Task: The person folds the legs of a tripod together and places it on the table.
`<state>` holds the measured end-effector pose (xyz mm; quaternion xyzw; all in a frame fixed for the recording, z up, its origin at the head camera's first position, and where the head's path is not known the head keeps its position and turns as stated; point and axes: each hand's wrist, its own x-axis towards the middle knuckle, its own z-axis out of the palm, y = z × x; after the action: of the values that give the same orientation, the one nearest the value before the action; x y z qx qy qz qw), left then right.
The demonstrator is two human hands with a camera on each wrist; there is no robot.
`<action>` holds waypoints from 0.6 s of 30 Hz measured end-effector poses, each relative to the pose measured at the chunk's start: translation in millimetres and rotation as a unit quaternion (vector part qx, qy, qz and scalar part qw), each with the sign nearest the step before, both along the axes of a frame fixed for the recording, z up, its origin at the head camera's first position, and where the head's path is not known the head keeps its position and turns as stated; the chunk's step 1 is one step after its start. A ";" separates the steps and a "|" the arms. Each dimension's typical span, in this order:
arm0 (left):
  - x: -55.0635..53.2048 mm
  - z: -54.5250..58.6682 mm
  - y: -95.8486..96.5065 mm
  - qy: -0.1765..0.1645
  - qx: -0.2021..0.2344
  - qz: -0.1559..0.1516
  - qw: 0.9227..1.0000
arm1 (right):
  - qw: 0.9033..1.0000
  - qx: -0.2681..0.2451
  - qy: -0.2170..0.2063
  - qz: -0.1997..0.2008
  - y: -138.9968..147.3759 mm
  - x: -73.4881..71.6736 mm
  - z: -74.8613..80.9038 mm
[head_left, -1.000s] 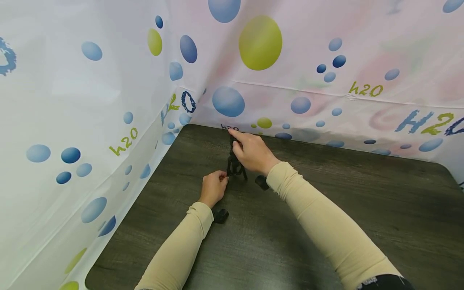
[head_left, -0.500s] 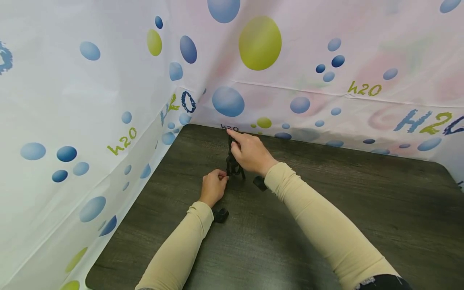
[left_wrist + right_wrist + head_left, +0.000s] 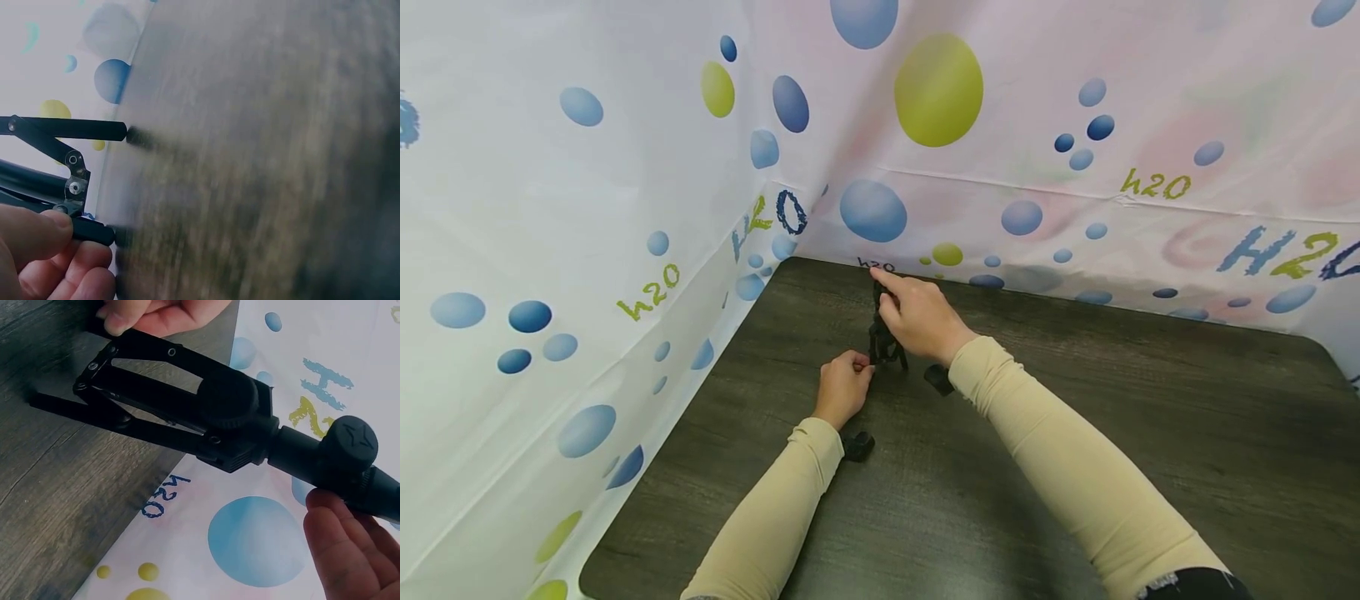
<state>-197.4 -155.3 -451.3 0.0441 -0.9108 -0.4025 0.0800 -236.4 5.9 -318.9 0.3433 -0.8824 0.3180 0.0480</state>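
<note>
A small black mini tripod [image 3: 878,329] stands upright on the table, its legs partly spread. It shows large in the right wrist view, with a round ridged knob [image 3: 228,400] on the body and a second knob [image 3: 352,440] marked with a star on the upper part. My left hand [image 3: 841,390] pinches the foot end of one leg [image 3: 94,232] between thumb and fingers. Another leg [image 3: 75,129] with hinged braces reaches down beside it. My right hand [image 3: 925,317] holds the tripod's upper end, its index finger stretched across the top. The hand hides part of the tripod in the head view.
The dark wood-grain table [image 3: 1075,433] has a rounded edge along the left. White sheeting [image 3: 587,167] printed with blue and green bubbles rises at the left and back, close behind the tripod. Black wrist cameras [image 3: 858,447] hang below both wrists.
My right hand and the tripod's top have shifted very slightly left since a second ago. My left hand keeps its pinch on the same leg, in nearly the same place.
</note>
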 end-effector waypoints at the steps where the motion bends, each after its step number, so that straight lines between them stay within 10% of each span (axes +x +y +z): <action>1: 0.0 -0.2 0.3 0.000 0.000 0.000 1.000 | 1.000 0.000 -0.003 0.000 0.1 0.0 0.1; 18: -2.0 -3.1 1.2 0.013 -0.004 0.005 1.000 | 0.987 -0.123 -0.072 -0.078 19.7 1.8 -36.7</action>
<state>-199.4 -154.1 -454.4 0.0434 -0.9113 -0.3985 0.0939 -234.6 25.7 -355.6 0.2411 -0.8619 0.4432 0.0513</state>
